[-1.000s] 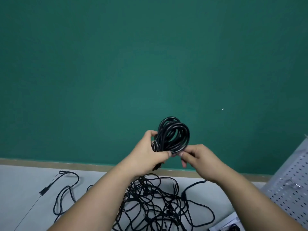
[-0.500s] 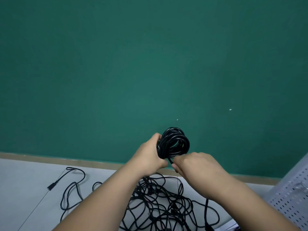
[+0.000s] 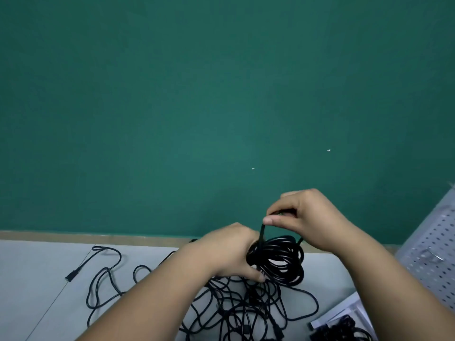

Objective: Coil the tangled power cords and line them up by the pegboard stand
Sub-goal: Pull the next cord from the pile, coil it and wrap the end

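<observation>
I read the left hand [image 3: 229,254] as wrapped around 1 side of the coiled cord [image 3: 283,264], thumb beneath, holding the bundle over the table [image 3: 37,279]. The right hand [image 3: 310,217] sits above the coil, its thumb and forefinger pinching the cord's free end [image 3: 261,232], which runs down into the loops beside the left hand. Directly below lies the tangled pile of black cords [image 3: 246,308], with 1 strand trailing left to a plug [image 3: 71,276]. The white pegboard stand [image 3: 433,247] is at the right edge, apart from the coil. Near its foot, a white tray [image 3: 344,306] holds more black cord. A green wall [image 3: 197,107] backs the table.
</observation>
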Tool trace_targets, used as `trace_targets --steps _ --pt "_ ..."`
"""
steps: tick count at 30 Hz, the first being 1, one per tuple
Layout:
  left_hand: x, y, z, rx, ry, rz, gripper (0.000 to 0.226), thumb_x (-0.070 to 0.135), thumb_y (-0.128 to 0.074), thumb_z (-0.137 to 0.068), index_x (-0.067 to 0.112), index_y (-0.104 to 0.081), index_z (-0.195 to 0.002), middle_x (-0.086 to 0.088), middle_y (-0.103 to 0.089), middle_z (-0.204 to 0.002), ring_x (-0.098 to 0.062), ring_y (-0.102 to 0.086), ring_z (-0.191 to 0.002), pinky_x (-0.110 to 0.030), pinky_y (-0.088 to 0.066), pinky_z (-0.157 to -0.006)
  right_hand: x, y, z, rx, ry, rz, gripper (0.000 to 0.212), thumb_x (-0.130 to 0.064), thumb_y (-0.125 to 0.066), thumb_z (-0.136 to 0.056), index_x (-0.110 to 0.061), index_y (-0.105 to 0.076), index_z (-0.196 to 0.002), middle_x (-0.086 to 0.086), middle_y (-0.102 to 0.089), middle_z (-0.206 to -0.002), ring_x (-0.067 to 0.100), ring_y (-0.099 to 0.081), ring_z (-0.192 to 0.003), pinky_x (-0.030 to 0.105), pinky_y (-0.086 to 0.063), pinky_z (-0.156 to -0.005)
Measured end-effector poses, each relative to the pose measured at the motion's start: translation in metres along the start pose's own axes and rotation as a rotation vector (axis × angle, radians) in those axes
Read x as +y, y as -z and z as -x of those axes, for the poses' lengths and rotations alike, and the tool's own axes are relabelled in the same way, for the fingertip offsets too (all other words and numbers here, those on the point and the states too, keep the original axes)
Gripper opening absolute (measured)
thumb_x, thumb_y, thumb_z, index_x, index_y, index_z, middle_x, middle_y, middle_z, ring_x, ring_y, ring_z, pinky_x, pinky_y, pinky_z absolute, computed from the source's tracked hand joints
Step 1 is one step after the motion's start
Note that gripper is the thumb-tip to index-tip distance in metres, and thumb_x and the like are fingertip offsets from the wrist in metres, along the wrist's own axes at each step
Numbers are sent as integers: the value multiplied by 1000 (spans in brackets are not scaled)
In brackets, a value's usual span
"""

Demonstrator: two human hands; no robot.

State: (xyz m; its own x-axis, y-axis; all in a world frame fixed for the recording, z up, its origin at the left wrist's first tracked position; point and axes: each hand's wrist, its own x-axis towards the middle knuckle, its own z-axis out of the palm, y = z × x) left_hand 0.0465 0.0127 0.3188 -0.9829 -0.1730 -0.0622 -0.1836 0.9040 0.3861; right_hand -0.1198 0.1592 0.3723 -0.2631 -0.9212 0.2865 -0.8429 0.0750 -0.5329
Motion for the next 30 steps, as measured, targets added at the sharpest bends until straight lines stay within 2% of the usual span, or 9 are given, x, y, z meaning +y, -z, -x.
trace_targets --steps 5,7,10,13,15,20,24,27,30 --pt "23 13 9 165 -197 216 35 45 -89 -79 36 -57 -91 17 -62 -85 -3 -62 -83 -34 -55 -74 11 11 9 -40 -229 -548 18 -31 -88 -77 -13 -82 -78 4 -75 -74 10 -62 -68 22 -50 -66" --pt "27 12 11 285 -165 319 35 46 -88 -79 31 -60 -93 13 -65 -86 -6 -64 -82 -35 -55 -74 10 9 9 -47 -264 -618 10 -12 -84 -86 -11 -80 -76 7 -74 -74 12 -63 -68 25 -52 -67" --pt "27 11 8 427 -5 534 40 50 -87 -76 38 -59 -102 15 -70 -90 -5 -66 -81 -35 -56 -75 12 0 6 1 -319 -579 31 12 -65 -91 -11 -78 -75 9 -71 -73 16 -57 -67 31 -48 -62" --pt "24 13 3 450 63 872 57 46 -85 -79 43 -46 -121 12 -73 -94 -9 -69 -78 -33 -56 -74 11 -9 5 -30 -379 -535 52 -5 -56 -104 -27 -65 -58 0 -47 -59 15 -30 -59 33 -26 -57" --pt "19 14 1 454 45 905 58 37 -81 -90 37 -42 -133 9 -77 -105 -10 -72 -95 -29 -58 -85 10 -13 6 -40 -365 -465 54 -21 -55 -109 -35 -63 -58 -3 -41 -57 14 -25 -56 31 -23 -55" --pt "2 9 -6 504 78 973 33 52 -71 -91 44 -53 -117 0 -70 -88 -20 -59 -74 -43 -52 -67 4 -25 -1 -48 -266 -120 34 -45 -56 -107 -34 -72 -79 -5 -44 -55 14 -33 -50 31 -31 -51" --pt "-7 6 -15 595 187 984 23 59 -65 -89 43 -58 -105 -12 -72 -85 -24 -59 -66 -50 -55 -60 -10 -31 -4 -73 -211 132 32 -45 -48 -109 -32 -70 -92 -6 -56 -61 15 -46 -54 34 -41 -57" --pt "-14 3 -18 609 257 959 37 66 -63 -84 37 -58 -106 -20 -71 -93 -24 -60 -68 -54 -59 -62 -19 -37 2 -90 -183 248 27 -40 -42 -112 -27 -65 -108 -3 -67 -79 18 -60 -69 40 -53 -69" --pt "-21 5 -14 543 313 877 34 65 -63 -90 36 -57 -107 -8 -70 -96 -19 -62 -80 -49 -60 -77 -19 -38 5 -65 -209 339 24 -39 -44 -111 -26 -64 -108 -4 -64 -78 21 -62 -72 43 -55 -70"
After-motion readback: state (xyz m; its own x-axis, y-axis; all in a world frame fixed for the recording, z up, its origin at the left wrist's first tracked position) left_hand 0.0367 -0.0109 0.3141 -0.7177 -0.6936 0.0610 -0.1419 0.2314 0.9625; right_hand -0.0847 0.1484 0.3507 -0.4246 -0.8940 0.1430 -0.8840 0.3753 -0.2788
